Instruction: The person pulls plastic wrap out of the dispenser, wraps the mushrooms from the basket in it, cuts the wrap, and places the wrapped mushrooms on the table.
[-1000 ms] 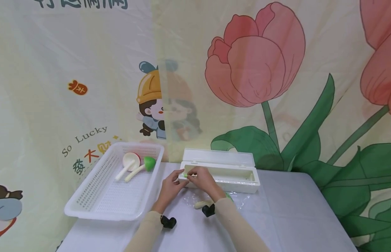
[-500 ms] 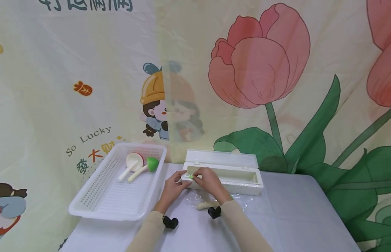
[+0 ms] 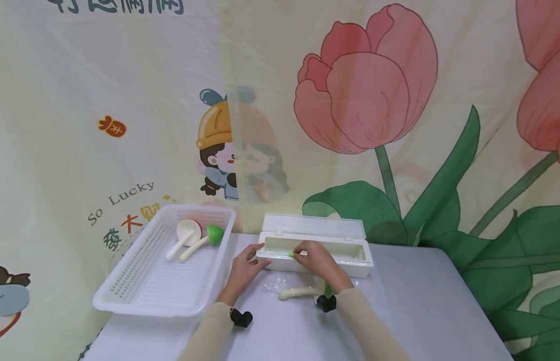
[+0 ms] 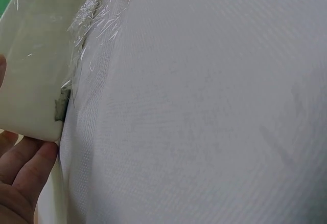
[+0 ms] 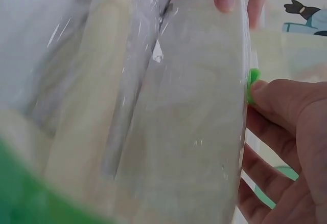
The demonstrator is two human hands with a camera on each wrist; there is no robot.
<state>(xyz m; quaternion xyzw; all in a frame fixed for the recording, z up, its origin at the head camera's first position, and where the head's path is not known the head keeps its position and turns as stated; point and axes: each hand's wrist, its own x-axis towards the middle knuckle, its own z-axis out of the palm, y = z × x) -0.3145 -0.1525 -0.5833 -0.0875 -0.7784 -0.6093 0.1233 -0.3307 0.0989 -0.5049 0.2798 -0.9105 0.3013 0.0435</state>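
A long white cling film box (image 3: 280, 264) stands on the table with its lid (image 3: 313, 226) raised. My left hand (image 3: 244, 271) grips its left end, the fingers under and beside the corner in the left wrist view. My right hand (image 3: 320, 263) pinches a small green slide cutter (image 5: 253, 83) on the box's front rim, left of the middle. Clear cling film (image 3: 274, 286) comes down from the box front to the table. Under it lies a toy ladle with a cream handle (image 3: 300, 292) and a green head (image 3: 328, 290), partly hidden by my right wrist.
A white perforated basket (image 3: 140, 296) stands to the left, holding a red-and-white ladle (image 3: 188, 231) and a green-headed one (image 3: 214, 234). A printed cloth wall hangs close behind the table (image 3: 415, 301).
My right hand has slid the green cutter rightward along the box's front rim, away from the left end. The left hand keeps its grip there. More of the wrapped ladle's handle shows.
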